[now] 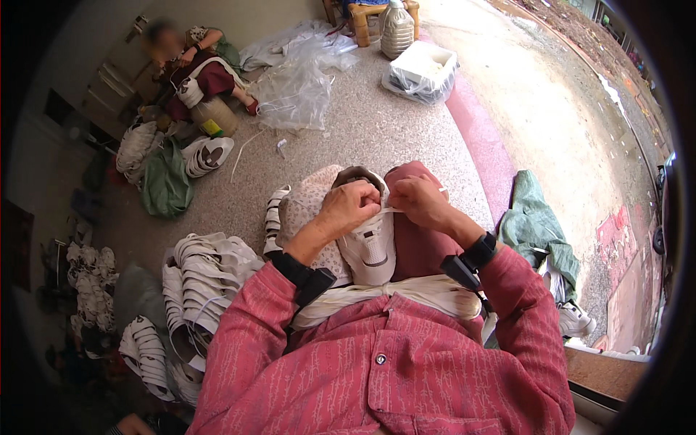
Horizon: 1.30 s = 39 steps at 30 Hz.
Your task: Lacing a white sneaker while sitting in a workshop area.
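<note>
On my lap rests a white shoe upper, its toe toward me and its dark-lined collar away from me. My left hand is closed at the collar's left side, with the fingers bent into a pinch. Opposite it, my right hand is closed too, pinching a white shoelace that runs across the top of the upper between both hands. A short end of lace shows beside the right knuckles. The fingertips are partly hidden. A bundle of pale laces lies across my waist.
Stacks of white uppers stand at my left. A green sack with white shoes is at my right. Ahead are plastic sheeting, a white tub and a jug. A seated person works at the far left.
</note>
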Motion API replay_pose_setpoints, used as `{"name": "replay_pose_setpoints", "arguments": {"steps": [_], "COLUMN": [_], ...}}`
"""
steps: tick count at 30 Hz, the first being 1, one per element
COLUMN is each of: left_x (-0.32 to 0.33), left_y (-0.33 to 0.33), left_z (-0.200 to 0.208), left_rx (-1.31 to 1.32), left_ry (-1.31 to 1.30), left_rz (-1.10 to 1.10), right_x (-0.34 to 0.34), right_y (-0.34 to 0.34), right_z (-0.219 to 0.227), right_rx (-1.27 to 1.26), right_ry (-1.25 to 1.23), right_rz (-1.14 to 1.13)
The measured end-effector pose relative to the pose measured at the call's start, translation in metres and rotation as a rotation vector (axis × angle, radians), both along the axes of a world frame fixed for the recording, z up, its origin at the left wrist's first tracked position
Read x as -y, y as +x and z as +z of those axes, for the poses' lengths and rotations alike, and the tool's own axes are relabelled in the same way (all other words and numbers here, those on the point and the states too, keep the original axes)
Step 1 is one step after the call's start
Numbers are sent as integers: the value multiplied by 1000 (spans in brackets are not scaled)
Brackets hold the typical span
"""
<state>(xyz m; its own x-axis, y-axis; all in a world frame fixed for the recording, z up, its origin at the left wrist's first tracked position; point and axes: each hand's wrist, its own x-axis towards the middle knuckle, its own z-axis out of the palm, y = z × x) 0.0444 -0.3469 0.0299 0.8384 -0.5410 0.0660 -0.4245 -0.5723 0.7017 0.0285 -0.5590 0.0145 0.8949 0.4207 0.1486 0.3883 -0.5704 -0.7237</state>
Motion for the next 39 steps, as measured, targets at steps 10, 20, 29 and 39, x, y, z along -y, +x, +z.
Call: {"name": "replay_pose_setpoints", "arguments": {"steps": [10,20,29,39], "left_x": [1,8,-62,-210], "left_y": [-1,-2,38,59], "left_z": [1,10,41,45], "left_rx": [-38,-134,347,431], "left_ry": [-33,-18,18,6], "left_rz": [29,86,419,773], "right_x": [13,12,16,16], "right_y": [45,70,65,46], "right_z": [15,0,-1,10], "right_rx": [-66,-155,-137,-303], "right_ry": [139,215,173,310], "right_rz": [369,494,455,346]}}
